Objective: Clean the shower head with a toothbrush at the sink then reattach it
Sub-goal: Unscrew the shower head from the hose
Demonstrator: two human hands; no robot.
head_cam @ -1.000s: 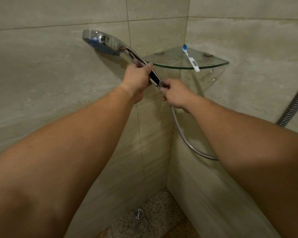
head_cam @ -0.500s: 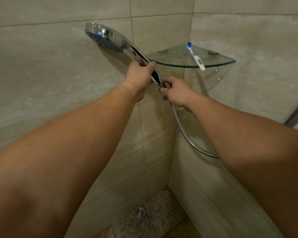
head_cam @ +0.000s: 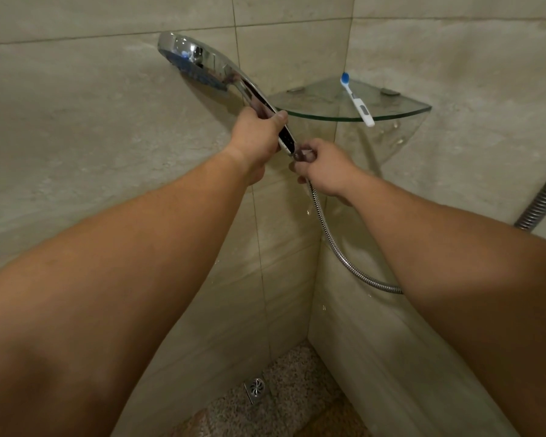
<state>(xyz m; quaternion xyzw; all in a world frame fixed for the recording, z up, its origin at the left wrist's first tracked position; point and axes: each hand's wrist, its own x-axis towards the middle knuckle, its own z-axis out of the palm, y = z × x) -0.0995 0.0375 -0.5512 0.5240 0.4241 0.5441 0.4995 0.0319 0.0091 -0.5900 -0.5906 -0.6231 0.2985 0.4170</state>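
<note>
Two bare arms reach in from the bottom corners of the frame toward the corner of a tiled shower. At the upper left of centre, the shower head [head_cam: 196, 63] is held up in front of the left wall [head_cam: 76, 121]. Its chrome back is turned toward the camera, and its blue-grey spray face points down and to the left. The handle slants down to the right into the left hand [head_cam: 259, 137], which grips it with the fingers wrapped round and the thumb lying along the top.

Just right of that, at the centre of the frame, the right hand [head_cam: 323, 167] pinches the metal nut [head_cam: 300, 155] at the bottom end of the handle, where the hose [head_cam: 334, 247] joins it. The fingertips are curled round the fitting. Whether the nut is loose or tight on the handle cannot be told. From under the right hand, the ribbed metal hose drops down and curves right until it passes behind the right forearm. Another stretch of it shows at the right edge of the frame.

Up and to the right of the hands, a glass corner shelf [head_cam: 401, 113] sits in the angle of the two walls. A toothbrush [head_cam: 358, 102], white with a blue bristle end, lies on it, the handle tip sticking out over the front edge. At the bottom centre, a small square drain [head_cam: 254, 388] is set into the speckled floor [head_cam: 297, 405].
</note>
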